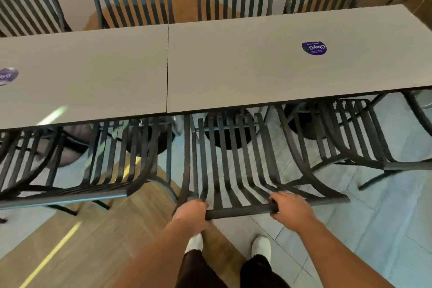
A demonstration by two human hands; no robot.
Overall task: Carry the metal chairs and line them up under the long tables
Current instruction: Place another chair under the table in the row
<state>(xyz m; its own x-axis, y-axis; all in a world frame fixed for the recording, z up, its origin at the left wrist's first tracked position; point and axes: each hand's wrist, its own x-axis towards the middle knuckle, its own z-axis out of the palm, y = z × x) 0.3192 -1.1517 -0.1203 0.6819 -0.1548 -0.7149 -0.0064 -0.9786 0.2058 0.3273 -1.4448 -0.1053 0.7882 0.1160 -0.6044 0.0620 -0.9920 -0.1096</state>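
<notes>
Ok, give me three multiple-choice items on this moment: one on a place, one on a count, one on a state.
1. Where do both hands grip the held chair?
A. on its top rail
B. on its seat
C. on its legs

2. How many round purple stickers show on the tables?
A. none
B. two
C. five

3. How does the held chair stand against the table?
A. upside down on top of it
B. lying flat on the floor
C. upright, seat partly under the edge

Key: 1 A, the left hand and right hand wrap the top rail of the held chair; 2 B, one sticker on the right table, another sticker on the left table; 3 C, its slats run under the table edge.
</notes>
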